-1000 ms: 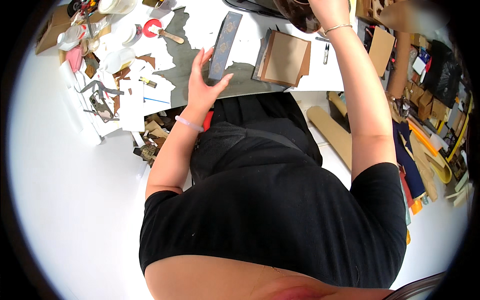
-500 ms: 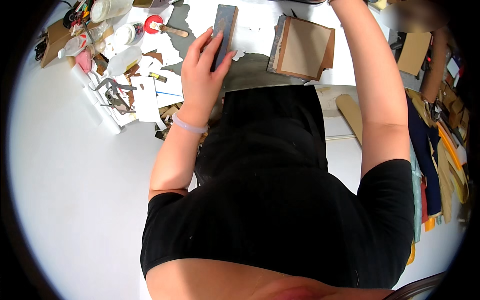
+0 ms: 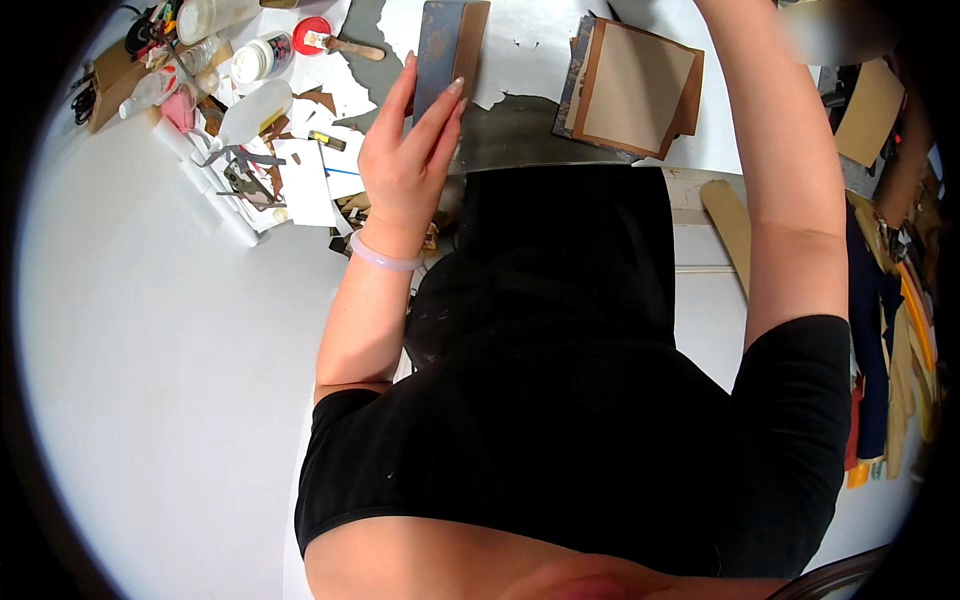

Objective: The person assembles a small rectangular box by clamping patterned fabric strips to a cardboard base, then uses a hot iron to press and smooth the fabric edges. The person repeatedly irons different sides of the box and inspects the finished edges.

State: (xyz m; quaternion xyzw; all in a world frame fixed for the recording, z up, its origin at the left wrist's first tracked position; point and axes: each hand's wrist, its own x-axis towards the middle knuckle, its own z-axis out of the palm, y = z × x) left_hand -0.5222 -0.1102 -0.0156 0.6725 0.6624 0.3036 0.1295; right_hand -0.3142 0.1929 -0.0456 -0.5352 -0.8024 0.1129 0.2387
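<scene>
My left hand (image 3: 402, 165), with a pale lilac bangle on the wrist, is closed around the near end of a long blue-grey block (image 3: 436, 50) with a brown side. Its fingers lie on both sides of the block, over the dark grey work surface (image 3: 510, 135). To the right lies a squarish stack of brown and beige sheets (image 3: 630, 90), with dark, mottled pieces under its left edge. My right forearm (image 3: 790, 150) reaches up past that stack; the hand itself is beyond the upper edge.
White paper (image 3: 525, 50) covers part of the table. On the left are a red lid (image 3: 312, 36) with a wooden-handled brush across it, a white jar (image 3: 262, 58), a translucent bottle (image 3: 250, 118), a yellow-black cutter (image 3: 327, 141) and scraps. A cardboard tube (image 3: 725, 225) stands below the table's right side.
My left hand has shifted its grip on the block, whose near end appears tilted up or moved away. The view has shifted, so the stack and table appear farther right. My right hand has left the view.
</scene>
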